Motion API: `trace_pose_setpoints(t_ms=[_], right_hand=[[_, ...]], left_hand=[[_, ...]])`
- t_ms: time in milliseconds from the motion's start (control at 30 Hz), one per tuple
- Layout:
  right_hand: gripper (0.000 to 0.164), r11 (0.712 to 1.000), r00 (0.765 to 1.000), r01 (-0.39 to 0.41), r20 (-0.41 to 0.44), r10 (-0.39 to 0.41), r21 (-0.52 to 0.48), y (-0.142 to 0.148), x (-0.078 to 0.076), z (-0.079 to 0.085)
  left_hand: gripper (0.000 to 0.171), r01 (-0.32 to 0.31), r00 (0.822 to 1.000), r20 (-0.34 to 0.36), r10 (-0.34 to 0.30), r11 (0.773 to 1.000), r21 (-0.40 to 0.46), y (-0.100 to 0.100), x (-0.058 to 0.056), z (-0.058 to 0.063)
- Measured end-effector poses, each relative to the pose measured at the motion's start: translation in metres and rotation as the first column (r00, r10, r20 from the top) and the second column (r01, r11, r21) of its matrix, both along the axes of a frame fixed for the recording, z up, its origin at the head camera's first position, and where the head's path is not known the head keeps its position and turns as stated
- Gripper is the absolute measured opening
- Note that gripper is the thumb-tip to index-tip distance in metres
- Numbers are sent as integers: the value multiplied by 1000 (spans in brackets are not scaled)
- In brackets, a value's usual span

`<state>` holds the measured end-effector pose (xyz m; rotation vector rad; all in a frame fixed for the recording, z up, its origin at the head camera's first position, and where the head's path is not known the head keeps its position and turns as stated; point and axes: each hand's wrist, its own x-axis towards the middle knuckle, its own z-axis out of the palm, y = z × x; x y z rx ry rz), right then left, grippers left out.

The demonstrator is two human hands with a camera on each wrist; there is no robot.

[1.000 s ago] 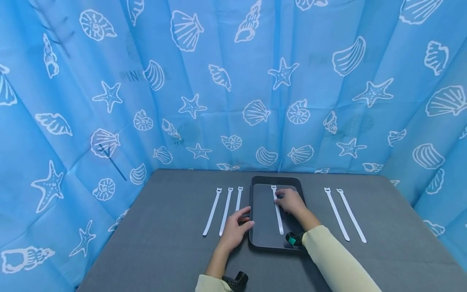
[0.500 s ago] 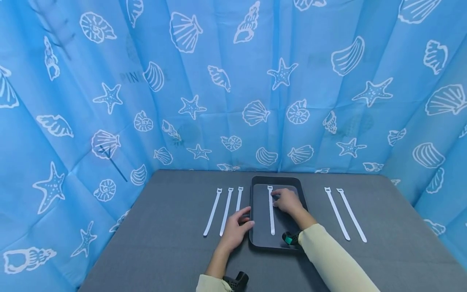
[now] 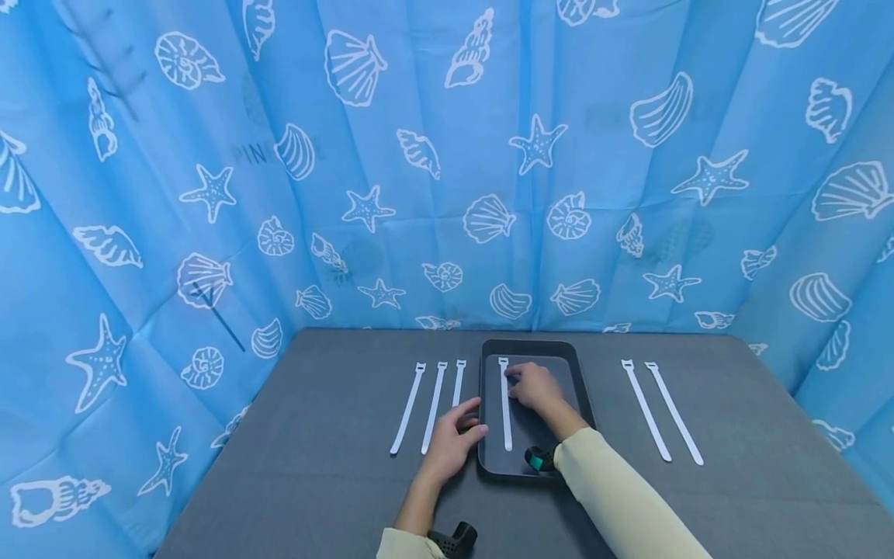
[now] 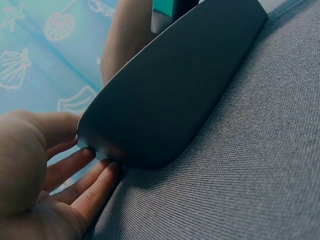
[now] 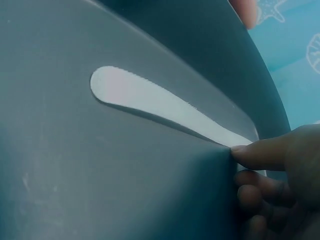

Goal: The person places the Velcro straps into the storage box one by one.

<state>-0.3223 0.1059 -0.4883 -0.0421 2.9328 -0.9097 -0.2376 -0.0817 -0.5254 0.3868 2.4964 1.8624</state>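
Note:
Within the dark grey tray, my right hand pinches a white slotted cable-tie strap near its head end. The strap lies lengthwise in the left part of the tray, its rounded tail toward me. In the right wrist view the thumb meets the edge of the strap, and the index fingertip is hidden. My left hand holds the tray's left wall; in the left wrist view the thumb reaches over the rim and the straight fingers touch the outside of the tray.
Left of the tray lie several white straps, the left one farthest out and the inner one partly behind my left hand. Two more, an inner strap and an outer strap, lie right. A blue shell-print curtain borders the grey table.
My right hand has slid the strap leftward across the tray, and the strap has turned from a slant to nearly straight. My left hand stays at the tray's left wall.

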Motion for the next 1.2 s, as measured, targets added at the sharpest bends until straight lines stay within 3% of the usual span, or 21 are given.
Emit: trace_pose_setpoints(t_ms=[100,333,833,1200], right_hand=[[37,1000,1000,6,2,-6,-10,-2,0,-1],[40,989,996,30,82,-18,-143,-11,0,-2],[39,994,998,15,66,-8,-109,-25,3,-4],[44,974,994,2,104,23,-228,-16,0,-2]], left_hand=[[49,-4,1000,1,4,1000,0,0,0,0],[49,-1,1000,11,1,1000,5,0,1,1],[48,0,1000,22,-1,1000,28,2,1,1],[49,-12,999,41,11,1000,13,2,1,1]])
